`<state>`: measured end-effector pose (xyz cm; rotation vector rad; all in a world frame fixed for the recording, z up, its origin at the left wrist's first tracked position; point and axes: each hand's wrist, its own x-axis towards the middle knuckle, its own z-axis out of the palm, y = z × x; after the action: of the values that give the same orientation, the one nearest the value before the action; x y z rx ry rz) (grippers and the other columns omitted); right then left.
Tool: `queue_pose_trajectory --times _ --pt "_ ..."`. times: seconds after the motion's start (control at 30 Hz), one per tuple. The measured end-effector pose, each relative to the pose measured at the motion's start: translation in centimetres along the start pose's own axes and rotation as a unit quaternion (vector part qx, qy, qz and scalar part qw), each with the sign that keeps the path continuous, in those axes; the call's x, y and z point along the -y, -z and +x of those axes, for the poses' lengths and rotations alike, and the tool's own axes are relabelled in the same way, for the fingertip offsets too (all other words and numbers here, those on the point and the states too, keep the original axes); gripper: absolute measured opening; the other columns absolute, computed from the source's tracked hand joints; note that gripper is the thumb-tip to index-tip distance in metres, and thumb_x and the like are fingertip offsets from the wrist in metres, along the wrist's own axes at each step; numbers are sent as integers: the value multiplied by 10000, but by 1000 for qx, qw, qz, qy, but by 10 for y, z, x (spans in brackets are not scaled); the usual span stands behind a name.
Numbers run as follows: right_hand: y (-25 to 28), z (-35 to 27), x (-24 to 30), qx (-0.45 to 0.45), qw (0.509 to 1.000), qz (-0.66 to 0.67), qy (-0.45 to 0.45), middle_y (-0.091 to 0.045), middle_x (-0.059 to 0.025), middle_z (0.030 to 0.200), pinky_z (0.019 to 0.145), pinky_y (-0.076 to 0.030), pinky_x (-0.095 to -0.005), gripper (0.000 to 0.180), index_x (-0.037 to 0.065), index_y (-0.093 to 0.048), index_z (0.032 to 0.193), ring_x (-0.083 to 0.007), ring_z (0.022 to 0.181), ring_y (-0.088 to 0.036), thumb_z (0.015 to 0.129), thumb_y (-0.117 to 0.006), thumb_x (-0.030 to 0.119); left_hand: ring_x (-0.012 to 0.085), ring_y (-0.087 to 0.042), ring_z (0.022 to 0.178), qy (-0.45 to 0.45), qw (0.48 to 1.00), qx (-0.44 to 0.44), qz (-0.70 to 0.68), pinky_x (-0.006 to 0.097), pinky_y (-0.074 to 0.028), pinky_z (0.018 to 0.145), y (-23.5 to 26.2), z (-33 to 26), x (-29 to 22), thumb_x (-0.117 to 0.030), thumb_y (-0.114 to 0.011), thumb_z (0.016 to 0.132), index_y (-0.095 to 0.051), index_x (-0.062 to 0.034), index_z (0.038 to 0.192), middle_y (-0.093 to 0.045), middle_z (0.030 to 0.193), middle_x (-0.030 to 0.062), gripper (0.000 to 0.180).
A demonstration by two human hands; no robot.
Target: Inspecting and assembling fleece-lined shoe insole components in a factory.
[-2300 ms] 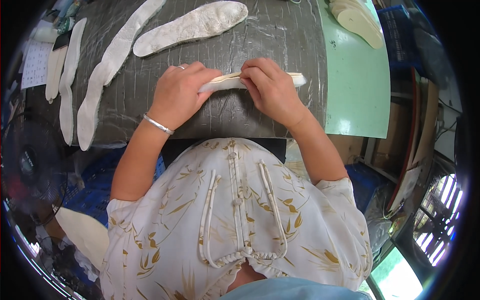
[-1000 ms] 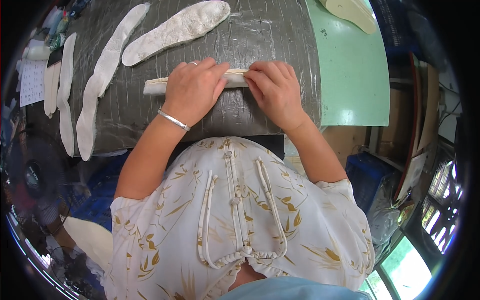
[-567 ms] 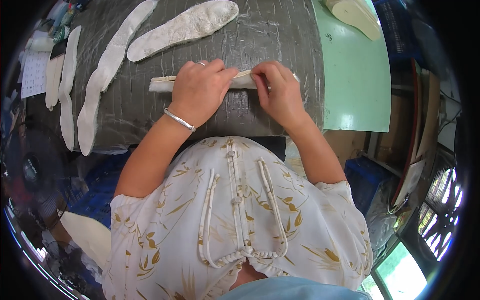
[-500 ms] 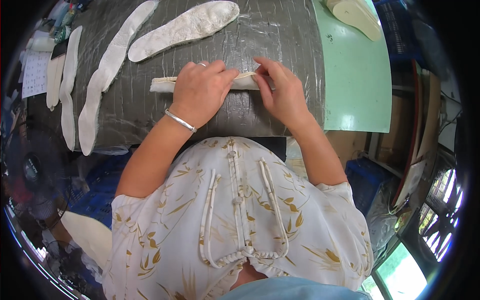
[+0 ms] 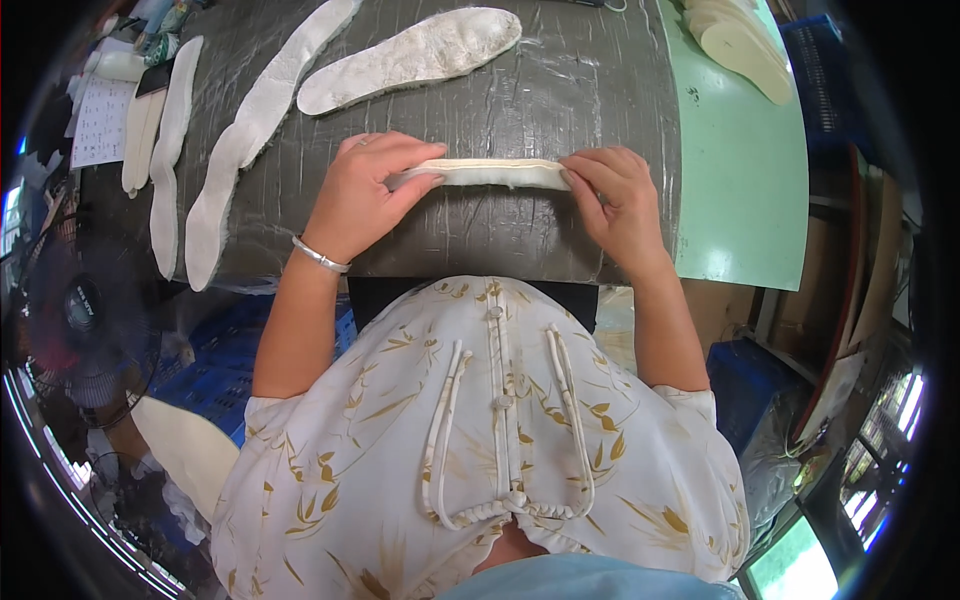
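Folded strip: a pale cream insole-shaped piece [image 5: 490, 173] lies lengthwise between the two hands, on the near part of the worktop, and seems folded or rolled along its length (the fold line itself is hard to make out).
Left hand: the left hand [image 5: 362, 195] is curled, its fingers closed over the strip's left end with the thumb underneath, pinching it; a thin silver bangle [image 5: 320, 256] sits on the wrist.
Right hand: the right hand [image 5: 620, 195] is partly closed, fingertips pressed down on the strip's right end, thumb tucked beside it.
Worktop: a dark grey, wrinkled plastic-wrapped worktop [image 5: 560, 90] lies under both hands, and its near edge runs just below the wrists.
Beyond the hands: a whitish, rough-surfaced insole [image 5: 415, 55] lies flat, well apart from the strip, slanting up to the right.
Beyond and left of the left hand: a long narrow pale strip [image 5: 255, 125] runs diagonally, and further left lie two more slim pieces [image 5: 165, 150] side by side.
Far left: a sheet of paper [image 5: 100, 120] with writing (too small to tell more).
Right of the right hand: a light green surface [image 5: 740, 180] adjoins the worktop, with a stack of cream insoles [image 5: 735, 40] at its far end.
Below the hands: the person's white leaf-patterned blouse [image 5: 490, 440] fills the lower view.
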<state>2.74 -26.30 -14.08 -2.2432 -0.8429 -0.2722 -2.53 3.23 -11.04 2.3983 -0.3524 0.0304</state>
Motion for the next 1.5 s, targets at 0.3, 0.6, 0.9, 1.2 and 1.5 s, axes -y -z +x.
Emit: queue_pose_trajectory --times 0.3,0.6,0.9,1.2,1.5 --pt "-2 1 5 0 1000 5 -26 -694 -76 929 841 -460 -374 106 50 -716 938 -267 857 -638 833 -701 55 239 -635 1008 16 998 -11 -53 341 -473 914 14 -16 19 -155 -800 774 -694 -76 1155 -684 1123 89 403" --pt "-3 -4 3 2 999 13 -36 -691 -80 939 813 -463 -353 126 55 -718 959 -263 834 -626 834 -704 54 234 -661 888 -3 983 -58 -174 342 -446 882 4 -17 26 -88 -664 874 -711 -69 1018 -710 961 73 154" --pt "-2 -8 -2 23 991 77 -103 -695 -106 954 727 -529 -343 156 45 -729 992 -275 850 -650 843 -734 92 181 -649 873 -31 995 -79 -48 378 -386 982 -8 -8 13 -80 -694 862 -733 -78 963 -714 903 28 108" --pt "21 -21 -34 150 928 274 -205 -700 -106 1113 927 -482 -309 268 13 -677 1162 -191 1028 -638 914 -655 114 225 -658 864 24 996 -29 -81 345 -443 888 3 -4 12 -92 -698 841 -723 -53 977 -709 977 56 144" --pt "3 6 15 23 999 24 39 -689 -85 1039 954 -449 -416 415 67 -683 1101 -285 928 -633 782 -778 315 218 -653 895 -4 999 -34 -20 341 -429 892 -1 -13 9 -82 -697 825 -733 -77 1003 -710 968 53 181"
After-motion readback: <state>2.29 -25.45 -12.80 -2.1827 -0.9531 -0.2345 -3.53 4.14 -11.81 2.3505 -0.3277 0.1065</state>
